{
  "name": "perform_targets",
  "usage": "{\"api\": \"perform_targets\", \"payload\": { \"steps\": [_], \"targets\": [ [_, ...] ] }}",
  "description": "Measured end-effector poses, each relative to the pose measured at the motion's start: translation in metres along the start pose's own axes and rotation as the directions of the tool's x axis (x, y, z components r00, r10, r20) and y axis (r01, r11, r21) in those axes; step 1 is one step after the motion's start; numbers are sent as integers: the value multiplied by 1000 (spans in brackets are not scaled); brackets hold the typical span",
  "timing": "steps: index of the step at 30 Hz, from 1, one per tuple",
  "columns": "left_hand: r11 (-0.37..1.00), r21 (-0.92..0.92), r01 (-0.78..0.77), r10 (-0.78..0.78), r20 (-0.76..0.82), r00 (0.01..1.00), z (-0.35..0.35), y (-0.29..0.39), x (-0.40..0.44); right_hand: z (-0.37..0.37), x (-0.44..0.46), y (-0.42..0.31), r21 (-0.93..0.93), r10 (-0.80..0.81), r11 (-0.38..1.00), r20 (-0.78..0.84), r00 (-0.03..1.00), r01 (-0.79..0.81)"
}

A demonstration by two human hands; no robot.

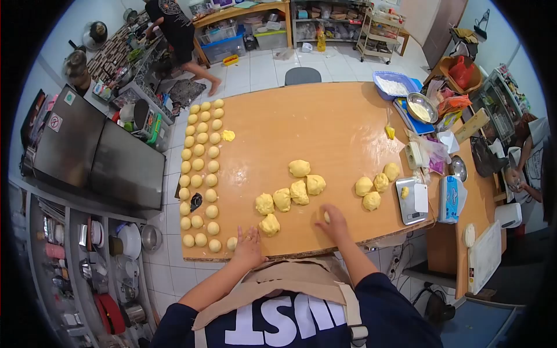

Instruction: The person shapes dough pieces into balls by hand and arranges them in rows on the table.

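Note:
My left hand lies at the table's front edge, fingers spread, beside a smooth dough ball at the end of the rows. My right hand is curled over a small dough ball on the wooden table. Between and beyond my hands sit several rough dough lumps. Smooth round dough balls stand in three rows along the left edge, with a flat yellow dough scrap beside them. More rough lumps are on the right, near a scale holding a small dough piece.
A blue basket of flour, a metal bowl and a tissue pack stand along the right side. A grey chair is beyond the far edge. One person stands at the back left; another person is at the far right.

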State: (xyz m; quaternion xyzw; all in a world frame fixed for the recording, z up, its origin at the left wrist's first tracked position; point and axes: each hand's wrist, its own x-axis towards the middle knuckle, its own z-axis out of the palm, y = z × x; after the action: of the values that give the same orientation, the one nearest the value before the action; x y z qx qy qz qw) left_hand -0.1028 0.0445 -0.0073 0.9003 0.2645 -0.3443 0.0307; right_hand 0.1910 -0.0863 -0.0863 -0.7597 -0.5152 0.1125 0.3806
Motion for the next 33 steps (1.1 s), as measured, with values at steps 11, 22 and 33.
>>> {"api": "perform_targets", "payload": {
  "steps": [11,22,33],
  "targets": [
    [1000,-6,-13,13,-26,1000,-3,-2,0,-8,19,-15,-10,132,991,0,991,-132],
    [705,-685,-186,-24,-285,958,-64,-18,-28,-54,-24,-62,-85,457,889,208,865,-449],
    [-975,-217,58,171,-552,816,-141,7,-85,-112,41,-248,275,-594,723,-221,773,634]
  ]
}}
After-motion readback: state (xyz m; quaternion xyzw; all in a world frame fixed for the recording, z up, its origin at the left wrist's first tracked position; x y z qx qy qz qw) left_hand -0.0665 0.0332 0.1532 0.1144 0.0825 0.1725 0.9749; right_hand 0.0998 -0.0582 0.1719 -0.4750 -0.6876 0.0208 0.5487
